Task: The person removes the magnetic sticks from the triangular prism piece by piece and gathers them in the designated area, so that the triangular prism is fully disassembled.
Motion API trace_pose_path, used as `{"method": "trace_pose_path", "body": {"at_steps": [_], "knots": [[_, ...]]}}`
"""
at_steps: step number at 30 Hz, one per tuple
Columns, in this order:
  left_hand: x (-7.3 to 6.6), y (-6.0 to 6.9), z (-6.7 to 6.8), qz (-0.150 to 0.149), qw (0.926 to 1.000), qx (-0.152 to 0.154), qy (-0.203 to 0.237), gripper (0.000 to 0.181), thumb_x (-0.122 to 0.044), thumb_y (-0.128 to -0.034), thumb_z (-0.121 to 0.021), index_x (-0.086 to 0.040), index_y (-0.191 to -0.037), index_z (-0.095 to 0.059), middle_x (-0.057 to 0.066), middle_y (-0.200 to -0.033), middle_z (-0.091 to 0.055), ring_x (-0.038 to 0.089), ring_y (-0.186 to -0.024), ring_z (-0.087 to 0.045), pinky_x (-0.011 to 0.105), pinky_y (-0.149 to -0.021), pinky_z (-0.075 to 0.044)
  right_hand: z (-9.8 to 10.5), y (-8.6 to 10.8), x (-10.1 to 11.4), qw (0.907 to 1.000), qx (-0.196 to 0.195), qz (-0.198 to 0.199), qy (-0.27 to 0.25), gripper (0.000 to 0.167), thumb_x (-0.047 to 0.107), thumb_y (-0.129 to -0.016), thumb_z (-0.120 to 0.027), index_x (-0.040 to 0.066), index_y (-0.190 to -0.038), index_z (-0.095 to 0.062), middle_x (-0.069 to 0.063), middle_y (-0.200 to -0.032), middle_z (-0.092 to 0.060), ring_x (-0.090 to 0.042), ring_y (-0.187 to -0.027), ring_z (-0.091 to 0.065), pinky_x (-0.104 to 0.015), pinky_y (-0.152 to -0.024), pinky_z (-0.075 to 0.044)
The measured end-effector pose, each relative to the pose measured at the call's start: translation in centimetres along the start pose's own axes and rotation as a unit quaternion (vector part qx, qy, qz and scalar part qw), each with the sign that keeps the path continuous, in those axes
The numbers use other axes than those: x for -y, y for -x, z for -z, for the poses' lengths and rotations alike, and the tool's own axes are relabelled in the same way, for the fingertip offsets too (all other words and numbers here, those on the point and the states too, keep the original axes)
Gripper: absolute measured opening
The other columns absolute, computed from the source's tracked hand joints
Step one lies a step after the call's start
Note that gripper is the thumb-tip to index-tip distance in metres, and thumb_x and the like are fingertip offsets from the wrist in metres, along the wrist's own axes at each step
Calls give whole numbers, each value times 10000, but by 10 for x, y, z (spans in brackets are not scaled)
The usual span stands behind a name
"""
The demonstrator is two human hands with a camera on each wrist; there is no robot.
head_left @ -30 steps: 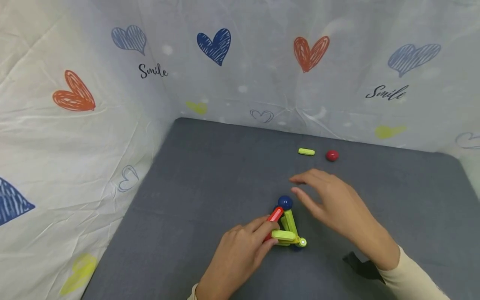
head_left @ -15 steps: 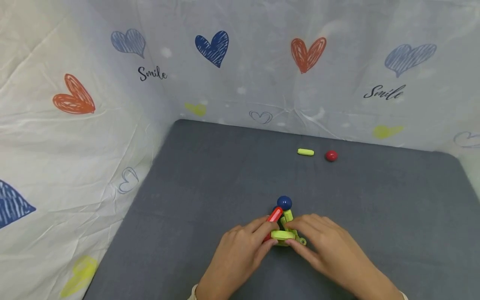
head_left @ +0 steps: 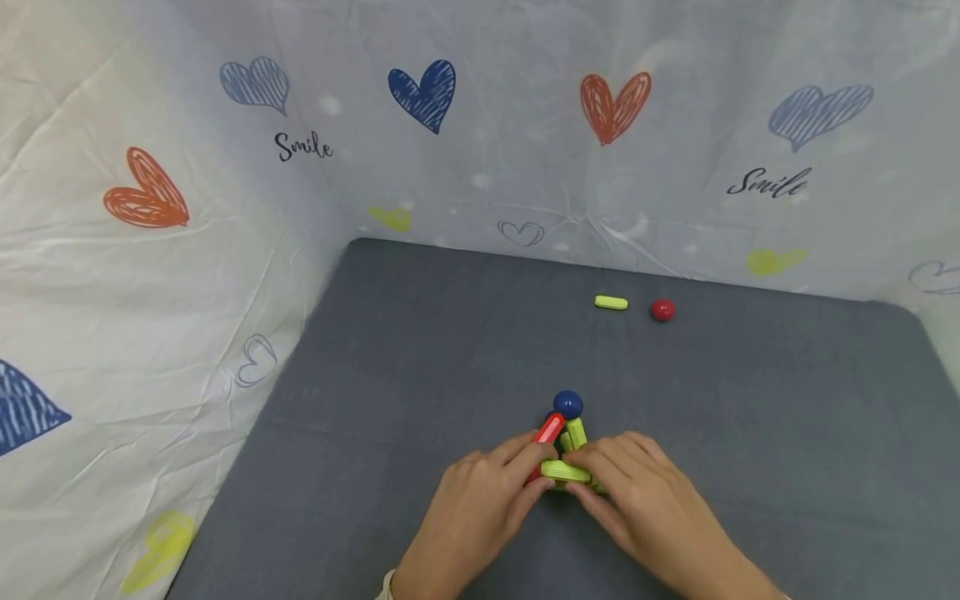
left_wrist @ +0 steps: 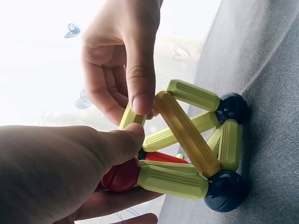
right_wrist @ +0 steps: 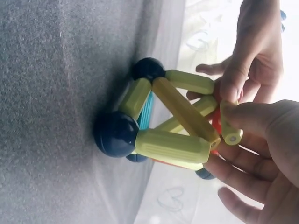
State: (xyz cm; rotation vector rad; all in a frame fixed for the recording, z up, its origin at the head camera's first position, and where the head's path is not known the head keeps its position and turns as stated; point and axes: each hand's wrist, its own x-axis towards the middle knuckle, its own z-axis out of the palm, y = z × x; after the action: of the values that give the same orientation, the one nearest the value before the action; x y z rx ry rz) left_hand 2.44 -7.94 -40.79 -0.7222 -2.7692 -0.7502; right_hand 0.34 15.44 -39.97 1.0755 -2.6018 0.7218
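Observation:
A frame of magnetic sticks and balls stands on the grey surface between both hands. My left hand point(head_left: 476, 500) grips its red ball point(left_wrist: 122, 177) between thumb and fingers. With thumb and fingertips, my right hand point(head_left: 652, 492) pinches a yellow-green magnetic stick point(right_wrist: 231, 123) whose other end meets the left hand's grip at the red ball. Dark blue balls point(left_wrist: 225, 190) form the lower corners, joined by yellow-green sticks. A darker yellow stick point(left_wrist: 187, 133) slants across one side. A red stick point(head_left: 549, 427) runs from the left fingers towards a blue ball point(head_left: 567, 404). Fingers partly hide the joints.
A loose yellow-green stick point(head_left: 611, 302) and a loose red ball point(head_left: 663, 311) lie farther back on the grey surface point(head_left: 420, 333). Behind and to the left rises a white cloth point(head_left: 510, 150) printed with hearts.
From above right of the frame, my right hand has come down and left and now pinches the near yellow-green stick. That stick's right end has tilted slightly down. The left hand stays put.

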Motion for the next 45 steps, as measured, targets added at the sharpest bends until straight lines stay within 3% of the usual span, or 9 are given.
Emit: {"method": "trace_pose_path", "body": {"at_steps": [8,19,22,28,32,38,44,45], "knots": [[0,1,1,16,9999,107,-17,292,-362,-967,-785,-269,-1227,-691,-54,-1342,-707,71,-681,-599,286,-679,-563,0,3,6,9997,-114,63,185,467,510,-1126,-393,181,-1120,-724,112,-1029,-671,-112,-932,-613,-384,-1053,-370],[1,1,1,6,9999,115,-75,337,-379,-947,-795,-288,-1253,-687,-72,-1347,-704,66,-661,-560,279,-661,-547,-1,5,15,9989,-247,74,382,482,480,-1137,-338,172,-1091,-706,102,-1001,-645,-113,-911,-617,-412,-1120,-322],[0,2,1,24,9999,143,-65,352,-372,-940,-802,-292,-1262,-684,-77,-1353,-701,71,-693,-590,277,-660,-540,0,6,18,9987,-181,39,468,502,483,-1132,-310,172,-1086,-702,99,-992,-639,-106,-903,-615,-421,-1117,-333],[0,1,1,55,9998,166,-67,371,-357,-933,-819,-293,-1271,-680,-81,-1360,-697,67,-687,-573,266,-648,-529,1,6,23,9958,-473,221,752,494,457,-1137,-323,148,-1041,-696,77,-951,-630,-129,-863,-605,-469,-1028,-446],[0,1,1,25,9999,111,-112,386,-362,-926,-828,-295,-1275,-676,-82,-1358,-698,76,-667,-548,271,-648,-532,6,7,24,9955,-526,196,767,468,453,-1128,-353,151,-1038,-699,76,-956,-636,-133,-870,-612,-440,-1023,-431],[1,0,0,-57,9998,59,-200,364,-394,-959,-788,-282,-1287,-676,-61,-1358,-701,102,-686,-599,305,-674,-555,29,1,9,9947,-875,43,533,445,471,-1132,-437,143,-1096,-736,76,-1032,-679,-141,-917,-621,-372,-962,-409],[1,-1,1,-84,9998,94,-183,357,-387,-961,-793,-276,-1282,-682,-55,-1347,-706,114,-748,-645,308,-686,-553,52,-10,-30,9926,-871,-498,680,534,546,-1118,-423,120,-1165,-741,26,-1103,-704,-202,-979,-648,-400,-902,-444],[1,0,1,-92,9998,93,-169,355,-386,-962,-792,-274,-1281,-682,-54,-1347,-706,115,-760,-652,307,-688,-553,53,-12,-39,9922,-872,-553,693,480,517,-1113,-480,117,-1170,-740,23,-1104,-704,-202,-971,-649,-397,-878,-450]]}}
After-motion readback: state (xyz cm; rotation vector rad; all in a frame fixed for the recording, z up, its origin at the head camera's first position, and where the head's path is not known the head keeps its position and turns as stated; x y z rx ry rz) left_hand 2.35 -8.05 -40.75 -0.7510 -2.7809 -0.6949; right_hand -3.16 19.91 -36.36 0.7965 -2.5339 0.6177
